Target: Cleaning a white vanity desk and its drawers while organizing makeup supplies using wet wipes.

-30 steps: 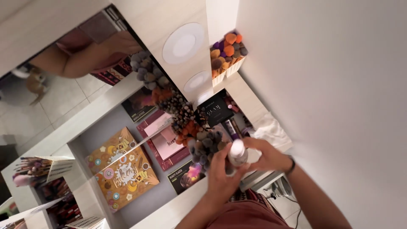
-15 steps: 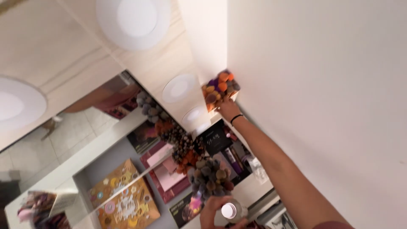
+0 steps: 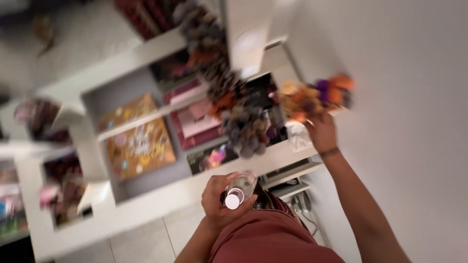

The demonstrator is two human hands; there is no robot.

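My left hand [image 3: 218, 200] is closed around a small clear bottle [image 3: 240, 188] with a white cap, held close to my body above my reddish-brown clothing. My right arm stretches out to a bunch of orange and purple dried flowers [image 3: 316, 96] beside the white wall. My right hand [image 3: 321, 132] grips the bunch from below, and a dark band shows on that wrist. The picture is blurred by motion, so the container under the flowers cannot be made out.
A white shelf unit [image 3: 161, 192] holds a long garland of grey and orange pine cones [image 3: 229, 102], an orange patterned box [image 3: 139, 146], pink boxes [image 3: 197, 124] and dark items. The plain white wall [image 3: 409, 97] fills the right side. Pale floor tiles [image 3: 146, 238] lie below.
The view has swung downward. My right hand stays at the orange and purple flowers, which now sit lower and further right. The bottle stays in my left hand.
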